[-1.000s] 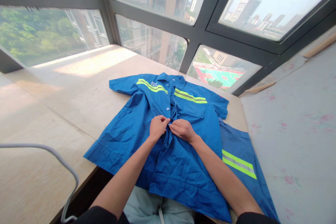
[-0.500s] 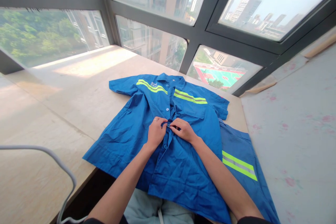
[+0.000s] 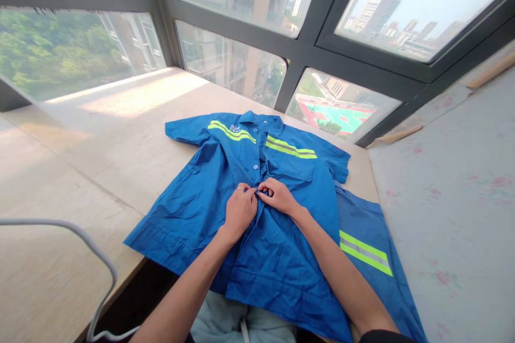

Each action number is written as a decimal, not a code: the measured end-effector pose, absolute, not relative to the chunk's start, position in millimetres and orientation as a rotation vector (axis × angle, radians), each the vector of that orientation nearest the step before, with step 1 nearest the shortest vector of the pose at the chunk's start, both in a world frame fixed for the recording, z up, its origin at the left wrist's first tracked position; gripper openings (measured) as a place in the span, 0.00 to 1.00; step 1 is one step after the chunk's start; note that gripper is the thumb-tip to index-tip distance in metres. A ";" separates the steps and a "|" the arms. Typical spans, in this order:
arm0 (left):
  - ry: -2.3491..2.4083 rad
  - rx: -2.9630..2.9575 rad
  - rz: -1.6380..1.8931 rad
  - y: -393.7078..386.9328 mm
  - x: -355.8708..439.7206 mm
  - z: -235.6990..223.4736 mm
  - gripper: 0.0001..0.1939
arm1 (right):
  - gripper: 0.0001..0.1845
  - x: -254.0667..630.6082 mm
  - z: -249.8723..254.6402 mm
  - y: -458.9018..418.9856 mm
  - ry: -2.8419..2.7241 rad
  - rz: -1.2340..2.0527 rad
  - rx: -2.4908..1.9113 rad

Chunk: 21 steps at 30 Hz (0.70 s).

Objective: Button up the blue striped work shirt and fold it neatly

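Observation:
A blue short-sleeved work shirt [image 3: 193, 209] with yellow-green reflective stripes lies front up on the pale wooden table [image 3: 100, 139], its hem hanging over the near edge. My left hand [image 3: 240, 210] and my right hand [image 3: 277, 196] meet at the middle of the shirt's button strip. Both pinch the fabric there, fingertips touching, around a button. A ring shows on my left hand. The buttons above my hands look fastened; the strip below them lies slightly apart.
A second blue garment [image 3: 370, 252] with a reflective stripe lies under the shirt's right side. A white cable [image 3: 100, 262] curves over the table's near left edge. Large windows [image 3: 241, 21] run behind the table. A pale flowered surface [image 3: 454, 182] fills the right.
My hands have drawn closer together on the button strip and shifted slightly down and left. The shirt has stayed in place.

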<state>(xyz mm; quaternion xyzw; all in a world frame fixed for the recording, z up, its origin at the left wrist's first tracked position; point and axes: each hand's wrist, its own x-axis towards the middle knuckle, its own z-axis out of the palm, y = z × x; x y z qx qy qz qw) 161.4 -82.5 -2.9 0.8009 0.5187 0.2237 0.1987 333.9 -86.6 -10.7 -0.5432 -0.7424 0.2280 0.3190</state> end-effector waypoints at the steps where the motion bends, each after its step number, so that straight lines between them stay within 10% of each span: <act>1: 1.444 2.197 0.632 -81.3 161.0 -1.9 0.16 | 0.05 332.8 -8.2 -85.5 -1.945 0.627 -1.460; 21: 1.387 1.973 0.615 -69.1 156.6 -2.0 0.18 | 0.06 305.2 35.2 -59.0 -2.277 0.636 -2.046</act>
